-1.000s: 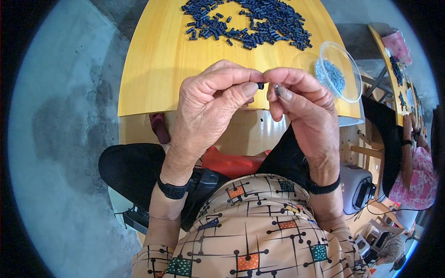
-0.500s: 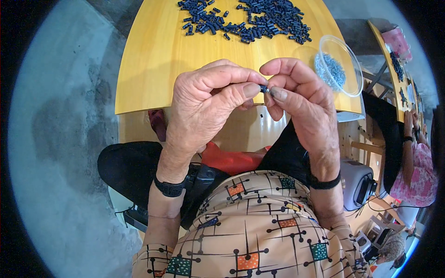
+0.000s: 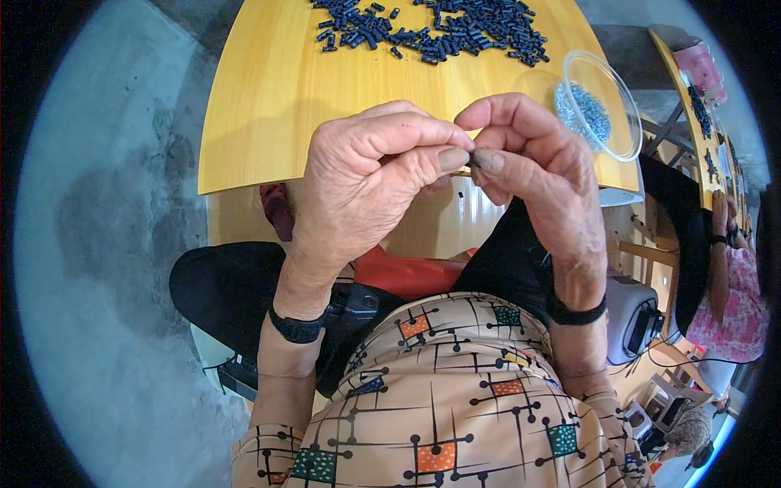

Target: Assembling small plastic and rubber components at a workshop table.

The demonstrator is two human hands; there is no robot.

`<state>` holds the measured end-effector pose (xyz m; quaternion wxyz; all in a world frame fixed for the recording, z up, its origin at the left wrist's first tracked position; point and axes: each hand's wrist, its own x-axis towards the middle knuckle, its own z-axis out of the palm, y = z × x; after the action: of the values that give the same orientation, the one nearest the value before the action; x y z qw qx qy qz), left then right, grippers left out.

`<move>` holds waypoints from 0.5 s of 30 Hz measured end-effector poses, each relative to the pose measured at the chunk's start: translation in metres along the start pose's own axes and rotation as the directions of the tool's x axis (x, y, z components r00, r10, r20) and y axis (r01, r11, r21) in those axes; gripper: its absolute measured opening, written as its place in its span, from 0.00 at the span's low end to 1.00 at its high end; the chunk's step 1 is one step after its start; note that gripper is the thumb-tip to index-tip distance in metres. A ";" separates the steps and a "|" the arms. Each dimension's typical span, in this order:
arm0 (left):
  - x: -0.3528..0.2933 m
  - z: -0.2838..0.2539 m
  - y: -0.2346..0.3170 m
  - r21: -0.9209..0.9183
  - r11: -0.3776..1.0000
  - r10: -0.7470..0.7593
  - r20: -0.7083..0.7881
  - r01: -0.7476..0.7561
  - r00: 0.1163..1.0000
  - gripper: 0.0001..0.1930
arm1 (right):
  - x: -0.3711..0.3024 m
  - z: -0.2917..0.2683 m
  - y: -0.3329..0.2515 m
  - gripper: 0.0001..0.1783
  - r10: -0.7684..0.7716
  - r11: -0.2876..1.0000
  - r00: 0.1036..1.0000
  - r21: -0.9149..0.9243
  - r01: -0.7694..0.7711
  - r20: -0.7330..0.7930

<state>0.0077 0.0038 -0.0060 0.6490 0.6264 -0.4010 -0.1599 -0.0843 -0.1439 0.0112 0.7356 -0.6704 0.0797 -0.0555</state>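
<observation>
Above the table's near edge, my two hands meet fingertip to fingertip. My left hand (image 3: 358, 179) is closed in a thumb-and-finger pinch on a small dark cylindrical piece (image 3: 471, 160), of which only a sliver shows. At the other end of that piece, the thumb and index finger of my right hand (image 3: 545, 175) are pressed together. Whatever the right fingertips hold is too small and covered to name. Many similar dark blue-black cylindrical pieces (image 3: 488, 37) lie loose at the far side of the yellow table (image 3: 268, 106).
A clear round plastic tub (image 3: 636, 146) holding many small silvery-blue bits (image 3: 582, 114) stands at the table's right edge. Something red (image 3: 407, 275) lies by my lap. To the far right, another person in a pink patterned top (image 3: 728, 305) works at a second table (image 3: 691, 134).
My right thumb and finger have drawn closer to the left fingertips, covering more of the dark piece and the shiny bit seen at its end. The view has shifted slightly.
</observation>
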 end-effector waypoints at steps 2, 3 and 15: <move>-0.001 0.002 0.001 -0.103 0.991 -0.082 -0.028 0.079 0.996 0.05 | 0.000 -0.002 0.003 0.13 -0.012 1.000 1.000 0.018 0.012 0.006; -0.001 0.002 0.001 -0.104 0.991 -0.082 -0.027 0.079 0.996 0.05 | 0.001 -0.003 0.003 0.13 -0.012 1.000 1.000 0.018 0.012 0.006; -0.001 0.007 -0.001 -0.275 0.951 -0.174 -0.098 0.142 0.980 0.06 | 0.012 -0.004 0.021 0.15 -0.050 0.981 0.998 0.186 0.044 0.025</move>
<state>0.0020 -0.0006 -0.0083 0.7355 0.5722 -0.2843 -0.2255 -0.0742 -0.1478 -0.0107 0.7945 -0.6014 0.0473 -0.0700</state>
